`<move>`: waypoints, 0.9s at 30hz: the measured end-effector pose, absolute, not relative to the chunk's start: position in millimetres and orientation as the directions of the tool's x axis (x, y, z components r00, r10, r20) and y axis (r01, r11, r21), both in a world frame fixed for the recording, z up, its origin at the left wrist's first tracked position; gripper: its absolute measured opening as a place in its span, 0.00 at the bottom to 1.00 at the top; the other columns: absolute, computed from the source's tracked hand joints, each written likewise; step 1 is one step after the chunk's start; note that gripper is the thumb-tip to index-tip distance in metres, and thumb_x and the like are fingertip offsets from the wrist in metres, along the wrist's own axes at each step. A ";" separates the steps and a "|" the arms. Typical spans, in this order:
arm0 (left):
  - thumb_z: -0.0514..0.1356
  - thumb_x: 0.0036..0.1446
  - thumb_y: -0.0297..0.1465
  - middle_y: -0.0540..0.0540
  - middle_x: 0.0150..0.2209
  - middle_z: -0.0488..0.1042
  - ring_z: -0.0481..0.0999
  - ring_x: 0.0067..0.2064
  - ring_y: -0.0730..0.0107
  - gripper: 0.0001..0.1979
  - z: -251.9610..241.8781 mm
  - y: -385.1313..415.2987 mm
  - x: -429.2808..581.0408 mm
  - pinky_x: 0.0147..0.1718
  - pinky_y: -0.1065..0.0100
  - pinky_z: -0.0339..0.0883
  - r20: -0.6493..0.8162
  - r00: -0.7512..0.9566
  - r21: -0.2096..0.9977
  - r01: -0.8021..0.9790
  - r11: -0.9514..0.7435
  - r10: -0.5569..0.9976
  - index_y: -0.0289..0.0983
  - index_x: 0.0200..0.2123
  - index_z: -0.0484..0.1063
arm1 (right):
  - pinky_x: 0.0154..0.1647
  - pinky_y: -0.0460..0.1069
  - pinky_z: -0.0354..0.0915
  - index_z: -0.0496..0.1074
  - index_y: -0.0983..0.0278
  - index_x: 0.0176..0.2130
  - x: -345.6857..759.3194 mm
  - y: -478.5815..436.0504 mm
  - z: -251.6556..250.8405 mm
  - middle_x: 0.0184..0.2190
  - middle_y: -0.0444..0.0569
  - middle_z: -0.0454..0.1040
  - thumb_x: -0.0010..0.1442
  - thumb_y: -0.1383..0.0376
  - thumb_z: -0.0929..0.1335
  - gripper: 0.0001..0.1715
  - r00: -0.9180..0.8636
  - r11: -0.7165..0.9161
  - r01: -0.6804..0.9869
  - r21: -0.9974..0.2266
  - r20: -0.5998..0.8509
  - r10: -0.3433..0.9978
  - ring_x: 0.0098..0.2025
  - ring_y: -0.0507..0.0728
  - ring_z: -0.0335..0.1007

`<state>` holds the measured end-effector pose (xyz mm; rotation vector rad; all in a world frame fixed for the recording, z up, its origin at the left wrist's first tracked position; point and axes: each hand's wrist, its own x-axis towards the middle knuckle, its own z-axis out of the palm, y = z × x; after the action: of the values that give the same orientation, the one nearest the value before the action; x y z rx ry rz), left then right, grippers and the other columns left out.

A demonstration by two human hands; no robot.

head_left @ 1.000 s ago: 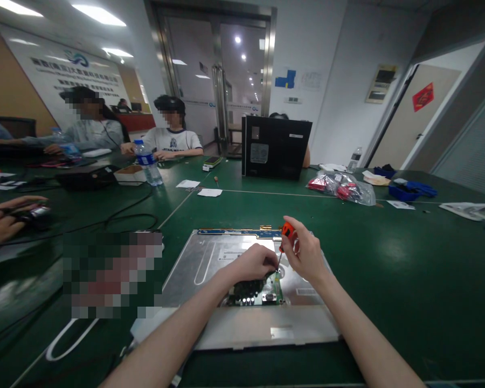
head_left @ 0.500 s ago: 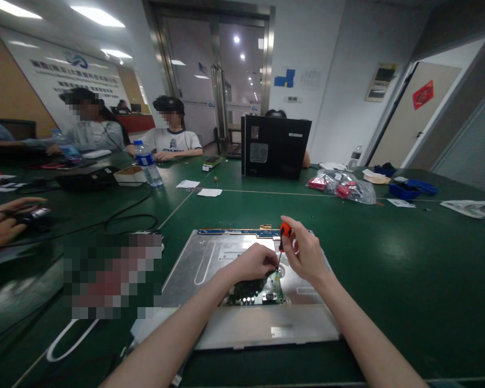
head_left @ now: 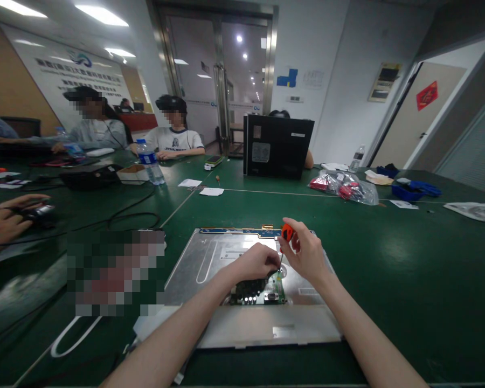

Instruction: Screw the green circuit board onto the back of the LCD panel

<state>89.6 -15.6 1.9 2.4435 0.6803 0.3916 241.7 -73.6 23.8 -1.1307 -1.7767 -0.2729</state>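
Note:
A flat metal display panel (head_left: 186, 269) lies back side up on the table before me, a green circuit board (head_left: 278, 290) on its middle. My right hand (head_left: 307, 250) grips an orange and black screwdriver (head_left: 286, 233) by its handle, the shaft pointing down at the board's upper right corner. Beside that tip, my left hand (head_left: 261, 261) is closed with its fingertips pinched together. What they hold, if anything, is hidden behind the hand. Dark parts (head_left: 246, 288) cover the board's left portion under my left wrist. A thin blue circuit strip (head_left: 234, 231) runs along the panel's far edge.
The green table (head_left: 388, 269) bears a water bottle (head_left: 150, 161), paper slips (head_left: 211, 191), a black computer case (head_left: 278, 148), and a plastic bag with red items (head_left: 343, 186). Black cables (head_left: 133, 218) lie left. Another person's hand (head_left: 4, 221) holds something at the left edge.
The screwdriver's handle has turned and tilted slightly in my right hand. My left hand stays by its tip. The whole view has shifted a little.

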 end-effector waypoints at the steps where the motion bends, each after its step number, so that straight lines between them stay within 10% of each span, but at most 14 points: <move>1: 0.57 0.46 0.19 0.49 0.26 0.77 0.72 0.28 0.72 0.10 1.9 -15.6 89.6 0.30 0.75 0.61 0.125 0.828 0.592 0.380 -0.711 0.546 0.33 0.28 0.78 | 0.21 0.45 0.59 0.61 0.61 0.53 241.9 -73.8 23.8 0.29 0.43 0.68 0.62 0.62 0.63 0.19 -0.095 0.544 0.787 -0.291 0.814 0.573 0.22 0.49 0.61; 27: 0.57 0.46 0.18 0.50 0.24 0.76 0.71 0.27 0.73 0.11 0.4 -14.6 89.9 0.30 0.75 0.60 0.140 0.835 0.611 0.350 -0.710 0.532 0.34 0.27 0.77 | 0.23 0.46 0.61 0.57 0.62 0.56 243.1 -76.7 24.2 0.29 0.44 0.70 0.62 0.65 0.60 0.23 -0.127 0.567 0.766 -0.303 0.793 0.595 0.21 0.49 0.62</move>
<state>89.9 -14.6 0.4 2.4271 0.6437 0.4117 243.1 -76.7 24.2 -1.1154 -1.8204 -0.2182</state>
